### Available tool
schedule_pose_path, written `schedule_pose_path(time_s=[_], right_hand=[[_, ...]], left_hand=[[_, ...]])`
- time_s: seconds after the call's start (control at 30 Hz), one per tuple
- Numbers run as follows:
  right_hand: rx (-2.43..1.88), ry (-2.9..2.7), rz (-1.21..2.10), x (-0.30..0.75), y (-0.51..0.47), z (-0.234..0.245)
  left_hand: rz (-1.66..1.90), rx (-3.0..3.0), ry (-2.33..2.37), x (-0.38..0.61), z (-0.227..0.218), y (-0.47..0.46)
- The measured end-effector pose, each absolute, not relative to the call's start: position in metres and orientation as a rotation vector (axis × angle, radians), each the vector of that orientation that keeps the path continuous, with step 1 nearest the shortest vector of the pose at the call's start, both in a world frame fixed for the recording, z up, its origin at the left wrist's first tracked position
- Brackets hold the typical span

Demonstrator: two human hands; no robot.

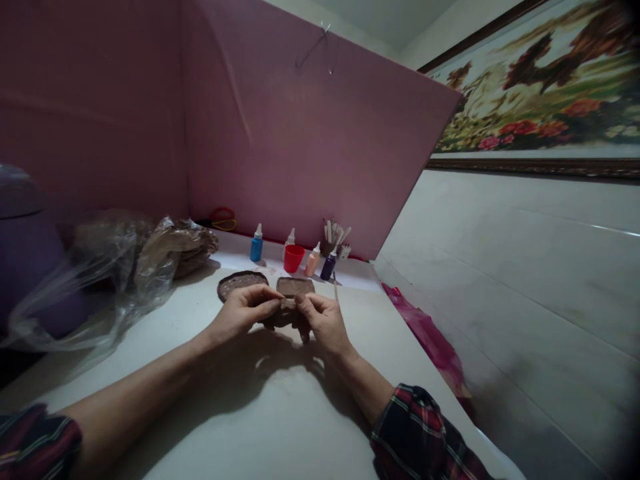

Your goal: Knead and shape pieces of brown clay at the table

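Both my hands meet over the white table (280, 413) and pinch a small lump of brown clay (284, 313) between them. My left hand (245, 310) grips its left side with closed fingers. My right hand (320, 320) holds the right side, fingers curled around it. Just beyond the hands lie a flat oval clay piece (241, 283) and a square clay piece (295, 287).
A crumpled clear plastic bag (115, 267) with brown clay lies at the left, beside a purple container (25, 247). Small paint bottles (257, 245), a red cup (293, 258) and a holder of sticks (335, 237) stand at the back by the pink wall. Pink plastic (430, 340) hangs off the table's right edge.
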State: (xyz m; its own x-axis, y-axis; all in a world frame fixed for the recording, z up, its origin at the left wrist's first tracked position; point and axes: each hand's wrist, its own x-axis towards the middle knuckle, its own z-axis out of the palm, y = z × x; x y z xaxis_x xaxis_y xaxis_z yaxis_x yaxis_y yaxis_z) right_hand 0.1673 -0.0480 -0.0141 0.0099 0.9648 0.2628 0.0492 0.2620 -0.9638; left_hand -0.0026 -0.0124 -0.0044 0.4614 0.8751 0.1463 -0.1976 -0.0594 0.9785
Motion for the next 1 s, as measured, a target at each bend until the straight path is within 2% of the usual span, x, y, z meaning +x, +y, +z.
schedule_pose_path(time_s=[0.73,1.0], right_hand=[[-1.081,-1.351,0.954,0.1589,-0.0524,-0.0126],[-1.145,-1.168,1.010,0.1649,-0.0447,-0.0125]], left_hand=[[0.992,1.447,0.737,0.0013,-0.0078,-0.0121],[0.979,1.443,0.695,0.0014,-0.0040,-0.0141]])
